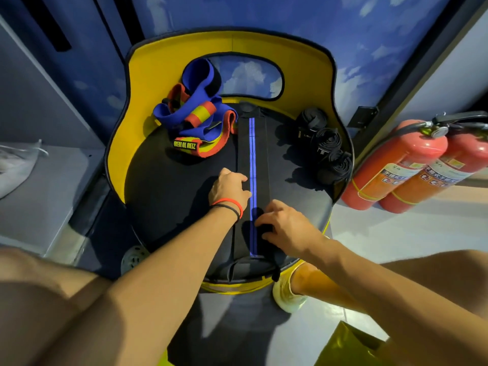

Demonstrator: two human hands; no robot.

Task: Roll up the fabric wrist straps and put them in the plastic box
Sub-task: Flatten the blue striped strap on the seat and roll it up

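Starting the roll at the near end of the black strap (253,154).

The strap lies flat along the seat (171,194), blue stripe up. The left hand (229,188) pins it with fairly straight fingers, and the right hand (285,223) curls its fingers round the near end, seemingly the first turn, though they hide it. Best to keep the edges square and the turns tight. Coloured straps (195,120) and rolled black straps (327,146) flank the lane; the chair back (303,64) closes the far end. No plastic box shows.
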